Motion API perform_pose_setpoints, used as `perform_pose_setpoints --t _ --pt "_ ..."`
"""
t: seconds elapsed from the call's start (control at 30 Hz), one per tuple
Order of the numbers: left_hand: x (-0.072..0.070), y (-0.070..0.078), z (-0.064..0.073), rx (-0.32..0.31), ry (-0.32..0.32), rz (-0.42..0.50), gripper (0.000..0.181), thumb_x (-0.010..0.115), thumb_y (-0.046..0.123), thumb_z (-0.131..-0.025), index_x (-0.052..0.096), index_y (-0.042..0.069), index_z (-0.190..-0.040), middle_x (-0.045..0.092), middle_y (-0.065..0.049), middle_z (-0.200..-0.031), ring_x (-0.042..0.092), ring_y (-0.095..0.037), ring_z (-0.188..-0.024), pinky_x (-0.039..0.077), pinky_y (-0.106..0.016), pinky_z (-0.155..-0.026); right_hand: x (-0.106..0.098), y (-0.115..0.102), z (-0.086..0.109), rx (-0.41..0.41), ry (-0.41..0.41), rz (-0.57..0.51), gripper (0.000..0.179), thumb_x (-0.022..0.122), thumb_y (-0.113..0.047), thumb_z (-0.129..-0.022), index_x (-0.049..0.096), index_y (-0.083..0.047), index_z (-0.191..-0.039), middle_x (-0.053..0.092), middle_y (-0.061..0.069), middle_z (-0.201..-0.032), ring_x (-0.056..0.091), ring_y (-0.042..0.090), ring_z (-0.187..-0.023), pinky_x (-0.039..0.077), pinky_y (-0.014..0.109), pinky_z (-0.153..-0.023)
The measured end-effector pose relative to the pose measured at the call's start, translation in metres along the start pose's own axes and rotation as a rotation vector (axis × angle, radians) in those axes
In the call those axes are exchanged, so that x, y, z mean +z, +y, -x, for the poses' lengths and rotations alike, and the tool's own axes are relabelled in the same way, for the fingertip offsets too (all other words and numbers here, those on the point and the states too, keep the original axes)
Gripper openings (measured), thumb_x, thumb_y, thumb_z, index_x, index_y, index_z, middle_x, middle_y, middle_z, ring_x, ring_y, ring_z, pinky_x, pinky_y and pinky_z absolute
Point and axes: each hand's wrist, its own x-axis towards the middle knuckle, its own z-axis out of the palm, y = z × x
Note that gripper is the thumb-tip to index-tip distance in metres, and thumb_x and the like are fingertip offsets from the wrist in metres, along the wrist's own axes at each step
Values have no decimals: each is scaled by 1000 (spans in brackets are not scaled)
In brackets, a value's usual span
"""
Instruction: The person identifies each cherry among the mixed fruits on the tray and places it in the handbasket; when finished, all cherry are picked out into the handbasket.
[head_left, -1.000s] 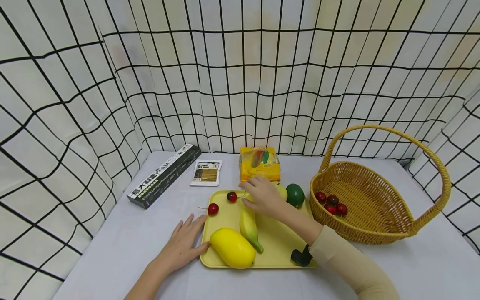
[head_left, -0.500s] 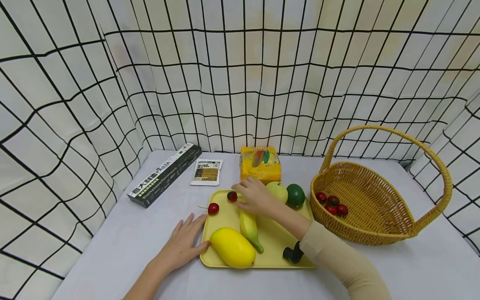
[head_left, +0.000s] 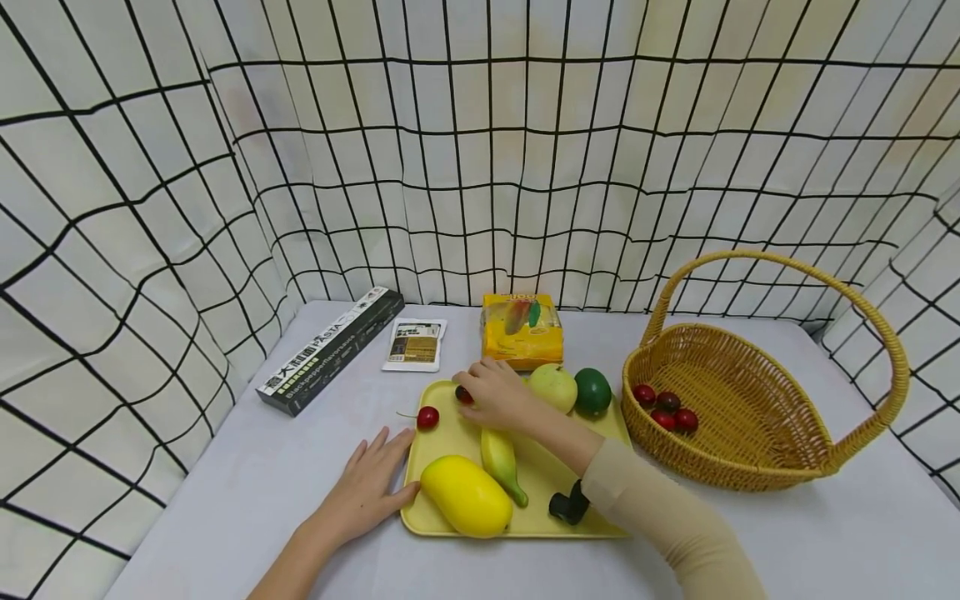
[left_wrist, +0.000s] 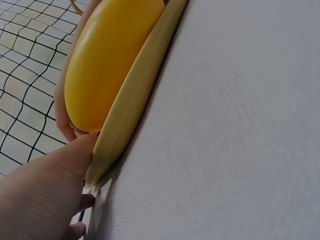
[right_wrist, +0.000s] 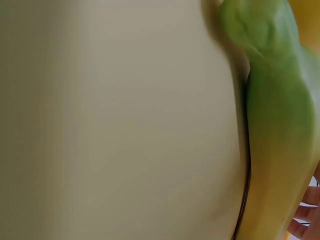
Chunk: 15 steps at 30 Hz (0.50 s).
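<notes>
My left hand [head_left: 367,486] rests with spread fingers against the left rim of the yellow tray [head_left: 551,467]. In the left wrist view, the thumb [left_wrist: 82,150] touches the rim beside a yellow mango [left_wrist: 117,60]. Over the tray's back left, my right hand [head_left: 498,396] pinches a dark red cherry [head_left: 463,395], partly covered by the fingers. Another cherry [head_left: 427,417] with a stem sits at the left rim. A banana [head_left: 501,465] lies below the right hand; its green end [right_wrist: 270,50] fills the right wrist view's side. A pale green round fruit [head_left: 553,387] and a dark green fruit [head_left: 593,392] sit at the back.
A wicker basket [head_left: 720,475] with a tall handle stands right of the tray, holding several cherries [head_left: 666,408]. Behind are a yellow packet [head_left: 522,332], a small sachet [head_left: 415,345] and a black pasta box [head_left: 330,352]. A black object [head_left: 568,505] shows near the right forearm.
My right hand has moved left across the tray to the dark cherry, and its fingers have come around it. The black object moved left with the forearm. My left hand stays put.
</notes>
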Motion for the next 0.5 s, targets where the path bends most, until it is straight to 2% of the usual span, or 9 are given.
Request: perform_pose_setpoints --t 0.5 --pt "1 0 1 15 26 2 70 62 37 -83 35 7 -141 39 -10 -142 25 -38 -132 11 -58 -105 4 -2 -6 58 -18 -18 38 66 -37 -81 60 -17 -113 58 3 -96 48 20 -89 42 34 -76"
